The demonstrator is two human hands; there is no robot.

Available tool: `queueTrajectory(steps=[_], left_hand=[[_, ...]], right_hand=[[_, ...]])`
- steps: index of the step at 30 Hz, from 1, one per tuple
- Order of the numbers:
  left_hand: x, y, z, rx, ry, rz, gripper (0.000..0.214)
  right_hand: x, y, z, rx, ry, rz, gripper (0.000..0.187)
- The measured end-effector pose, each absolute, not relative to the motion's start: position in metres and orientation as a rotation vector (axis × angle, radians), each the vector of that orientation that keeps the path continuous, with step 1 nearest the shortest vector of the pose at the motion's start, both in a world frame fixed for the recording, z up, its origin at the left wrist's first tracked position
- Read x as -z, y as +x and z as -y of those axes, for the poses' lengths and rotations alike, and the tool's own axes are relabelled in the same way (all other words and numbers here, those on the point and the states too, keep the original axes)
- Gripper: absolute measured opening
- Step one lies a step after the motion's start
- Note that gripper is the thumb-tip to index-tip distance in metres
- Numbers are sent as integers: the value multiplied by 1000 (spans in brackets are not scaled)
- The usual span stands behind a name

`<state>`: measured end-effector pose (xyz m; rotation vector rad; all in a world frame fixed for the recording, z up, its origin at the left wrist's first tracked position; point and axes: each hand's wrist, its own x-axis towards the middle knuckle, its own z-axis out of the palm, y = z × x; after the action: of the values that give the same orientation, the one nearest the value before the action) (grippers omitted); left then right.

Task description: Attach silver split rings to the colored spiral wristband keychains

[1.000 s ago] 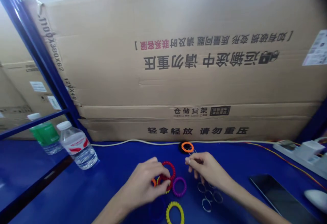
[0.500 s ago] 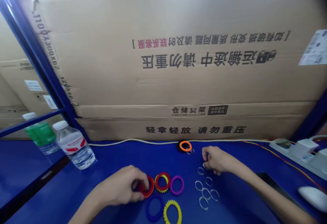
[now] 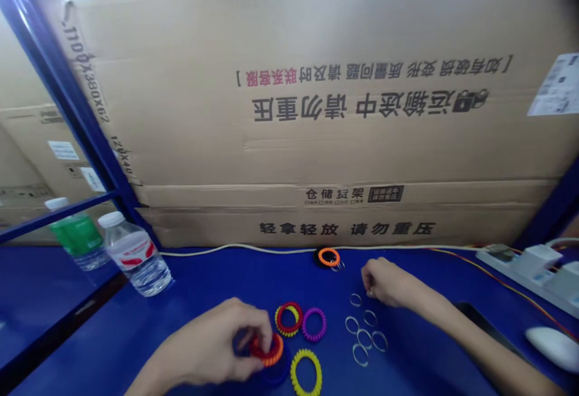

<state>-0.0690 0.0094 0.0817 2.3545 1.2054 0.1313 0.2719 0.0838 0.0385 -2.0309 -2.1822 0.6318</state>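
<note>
My left hand (image 3: 221, 345) pinches an orange coil wristband (image 3: 274, 352) with a red one just behind it. They hang over a blue coil wristband (image 3: 278, 375), partly covering it. A red coil wristband (image 3: 289, 317) overlaps a yellow one, and a purple coil wristband (image 3: 313, 325) lies right beside them. Nearer me is another yellow coil wristband (image 3: 306, 373). My right hand (image 3: 383, 281) is closed with fingertips together behind several thin metal rings (image 3: 364, 339). A metal ring seen at its fingertips a moment ago is now mostly hidden in the fingers.
An orange coil wristband (image 3: 329, 257) lies on a black one by the cardboard box (image 3: 316, 155), with small rings beside it. A water bottle (image 3: 138, 257) stands left. A power strip (image 3: 534, 272), a white mouse (image 3: 554, 349) and a dark flat object (image 3: 479, 320) are right.
My left hand has moved slightly right and toward me with the orange and red wristbands, now over the blue one. My right hand has closed further around the metal ring at its fingertips.
</note>
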Motion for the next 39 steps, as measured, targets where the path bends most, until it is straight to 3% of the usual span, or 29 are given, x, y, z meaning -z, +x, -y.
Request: queueTrajectory(steps=[7,13,19,26,31,39], left_hand=[[-63,-47,-2,-48,2449,-1069,27],[-76,-46,-3,-152,2488,-1112,19],[-76,-16,-49,-240,2684,-1062,8],[-47,50,-126,-357,2852,-1140,31],[-35,67,-135,-475,2919,-1111,14],[-45,45,-107,-858,2813,-1138,10]], right_hand=[[-28,275,-80,-452,-2003,2326,31],[-35,277,-79,-446,-1998,2374,34],[-41,281,-78,-410,-1994,2395,25],[-42,280,-81,-330,-1983,2364,10],[-41,282,-81,-290,-1936,2321,10],[-58,263,-72,-421,-1529,2249,18]])
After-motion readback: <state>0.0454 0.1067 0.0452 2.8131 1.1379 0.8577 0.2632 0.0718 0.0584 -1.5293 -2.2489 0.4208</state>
